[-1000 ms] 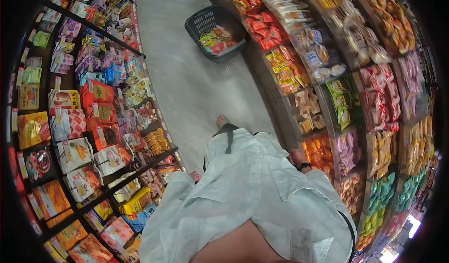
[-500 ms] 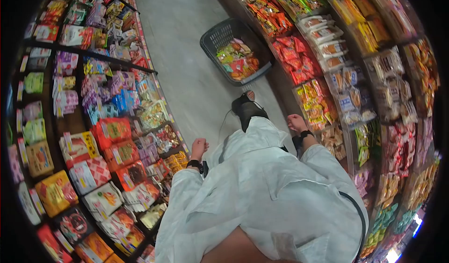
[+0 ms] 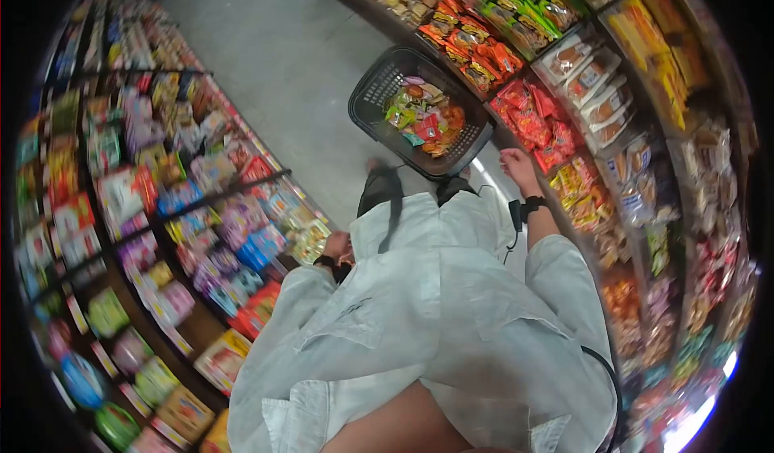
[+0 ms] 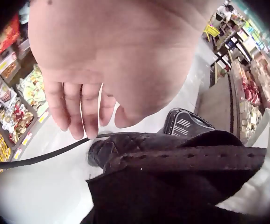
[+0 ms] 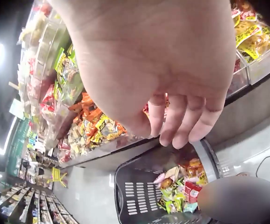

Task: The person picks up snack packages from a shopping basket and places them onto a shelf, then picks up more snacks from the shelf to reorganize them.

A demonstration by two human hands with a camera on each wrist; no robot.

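My right hand point(image 3: 514, 163) is held out in front of me, just right of a dark plastic basket point(image 3: 367, 102) on the floor. In the right wrist view the right hand point(image 5: 165, 126) hangs above the basket point(image 5: 139, 191) with loosely curled fingers point(image 5: 181, 121) and holds nothing. Several colourful snack packets point(image 3: 423, 114) lie inside the basket. My left hand point(image 3: 339, 247) is at my left hip. Seen from the left wrist, the left hand point(image 4: 102, 112) has relaxed, empty fingers point(image 4: 74, 112) above dark trousers point(image 4: 172, 177) and a thin black cable point(image 4: 41, 156).
I stand in a shop aisle with a grey tiled floor point(image 3: 274, 66). Shelves packed with snack bags line the left side point(image 3: 161, 211) and the right side point(image 3: 580, 90). The basket stands against the foot of the right shelves.
I have walked forward, so the basket is now close in front of me. My right hand has risen forward beside it. The left hand stays near my hip.
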